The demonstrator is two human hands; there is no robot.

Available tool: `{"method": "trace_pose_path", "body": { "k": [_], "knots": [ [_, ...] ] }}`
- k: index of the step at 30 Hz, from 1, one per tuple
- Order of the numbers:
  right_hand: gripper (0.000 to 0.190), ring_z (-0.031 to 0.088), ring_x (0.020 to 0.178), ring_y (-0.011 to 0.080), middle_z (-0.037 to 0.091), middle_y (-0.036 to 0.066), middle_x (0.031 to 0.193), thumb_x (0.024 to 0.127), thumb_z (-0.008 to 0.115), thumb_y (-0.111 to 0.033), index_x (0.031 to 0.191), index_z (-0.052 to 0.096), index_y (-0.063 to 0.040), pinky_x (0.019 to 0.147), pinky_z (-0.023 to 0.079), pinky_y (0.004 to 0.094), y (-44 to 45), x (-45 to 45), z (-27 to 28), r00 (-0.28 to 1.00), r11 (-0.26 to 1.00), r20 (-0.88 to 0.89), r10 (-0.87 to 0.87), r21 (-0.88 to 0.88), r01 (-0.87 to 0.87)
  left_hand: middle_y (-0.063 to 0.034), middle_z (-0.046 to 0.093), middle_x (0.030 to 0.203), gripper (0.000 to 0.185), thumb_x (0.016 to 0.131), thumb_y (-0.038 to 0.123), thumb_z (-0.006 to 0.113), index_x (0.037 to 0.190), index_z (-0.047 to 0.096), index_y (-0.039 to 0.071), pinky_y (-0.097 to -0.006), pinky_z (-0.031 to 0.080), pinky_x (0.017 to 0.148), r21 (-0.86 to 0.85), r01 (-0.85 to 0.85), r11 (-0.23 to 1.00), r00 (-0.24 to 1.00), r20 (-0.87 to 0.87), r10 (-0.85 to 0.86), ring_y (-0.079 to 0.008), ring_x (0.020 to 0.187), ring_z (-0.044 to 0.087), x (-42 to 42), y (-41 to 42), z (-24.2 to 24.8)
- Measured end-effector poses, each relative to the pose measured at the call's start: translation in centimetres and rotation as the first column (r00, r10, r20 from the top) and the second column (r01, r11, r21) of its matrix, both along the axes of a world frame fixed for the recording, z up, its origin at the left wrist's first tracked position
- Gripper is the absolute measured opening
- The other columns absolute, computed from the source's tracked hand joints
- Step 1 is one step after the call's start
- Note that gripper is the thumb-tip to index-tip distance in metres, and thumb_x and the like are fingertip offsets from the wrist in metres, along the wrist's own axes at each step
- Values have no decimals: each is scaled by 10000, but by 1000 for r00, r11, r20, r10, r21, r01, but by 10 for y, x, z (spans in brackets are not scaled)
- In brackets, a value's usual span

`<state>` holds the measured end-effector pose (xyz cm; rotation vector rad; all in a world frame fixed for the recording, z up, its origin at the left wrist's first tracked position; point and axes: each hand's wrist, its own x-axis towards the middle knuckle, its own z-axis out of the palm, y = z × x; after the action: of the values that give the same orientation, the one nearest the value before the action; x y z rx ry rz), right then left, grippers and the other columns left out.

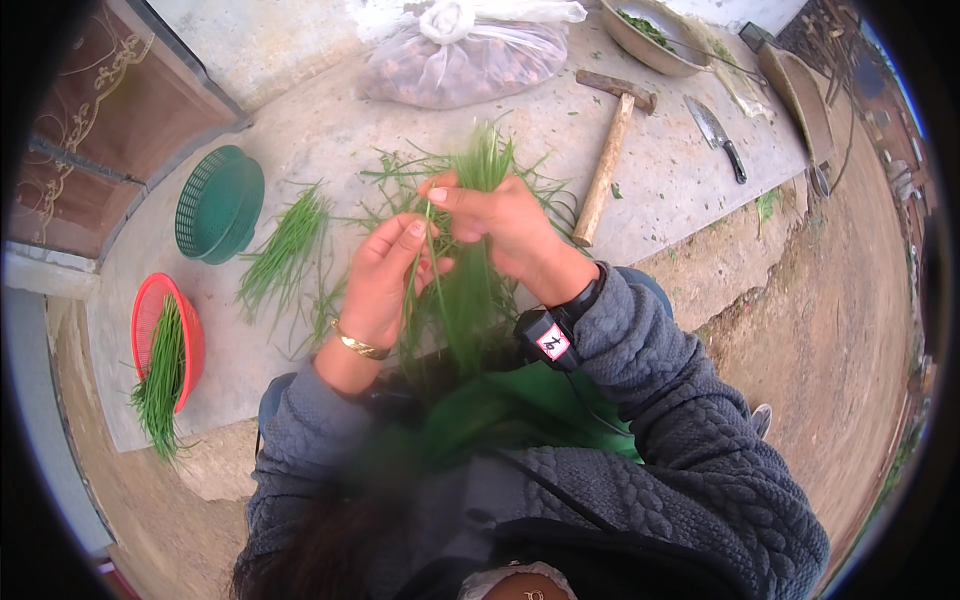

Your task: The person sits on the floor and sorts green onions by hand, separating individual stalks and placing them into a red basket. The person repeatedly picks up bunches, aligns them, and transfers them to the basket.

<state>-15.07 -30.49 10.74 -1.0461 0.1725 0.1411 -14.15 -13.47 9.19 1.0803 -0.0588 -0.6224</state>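
Observation:
A bunch of long thin green leaves, apparently chives [484, 161], is gripped in my right hand [514, 221]; its lower part hangs blurred toward my lap. With thumb and forefinger, my left hand [386, 262] pinches a single chive blade [428, 214] beside the bunch. The right thumb and forefinger meet near the top of that same blade. Loose chive blades [397, 169] lie scattered on the concrete slab behind and around both hands. Left of my left hand rests a separate pile of chives [289, 244].
At left stand a green plastic colander [221, 206] and a red plastic basket [196, 330] with chives hanging over its rim. A tied plastic bag [465, 64] lies at the back. Rightward are a wooden-handled hammer [606, 165], a knife [712, 131] and a basin [637, 46] holding greens.

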Motion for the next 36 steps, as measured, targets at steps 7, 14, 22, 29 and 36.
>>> {"method": "trace_pose_path", "body": {
  "k": [7,14,22,29,36],
  "knots": [
    [222,333,496,81,422,-44,564,865,693,-183,875,647,33,483,284,257,-22,13,9,964,963,-3,-264,56,264,52,495,691,165,980,223,551,959,593,65,-268,538,723,89,-38,995,999,17,36,-35,595,467,-5,-3,4],
    [234,410,487,64,564,-1,634,825,735,-205,898,679,10,442,315,236,-2,3,-2,997,981,6,71,-182,-69,36,519,725,182,983,223,548,959,591,47,-282,532,743,123,-120,985,977,193,95,-56,647,479,-3,-1,3],
    [146,432,513,61,636,22,750,811,728,-111,911,688,-12,457,330,225,2,1,-4,998,997,6,68,27,-68,26,559,799,162,979,209,557,959,585,50,-270,525,721,129,-98,987,971,228,67,-62,700,501,-3,-3,-2],
    [200,360,513,61,514,-23,626,815,719,-115,944,669,30,473,255,242,-2,1,0,1000,1000,-10,-12,15,12,36,537,777,159,983,205,547,968,588,52,-281,542,728,127,-62,990,976,217,33,-48,674,482,-3,-4,0],
    [198,346,491,67,457,-43,599,837,715,-148,906,653,27,475,283,246,-20,10,5,981,982,30,-190,-6,190,49,482,702,172,987,210,541,960,583,46,-270,535,731,163,-76,984,976,215,40,-41,618,449,-3,-5,-2]
  ]
}}
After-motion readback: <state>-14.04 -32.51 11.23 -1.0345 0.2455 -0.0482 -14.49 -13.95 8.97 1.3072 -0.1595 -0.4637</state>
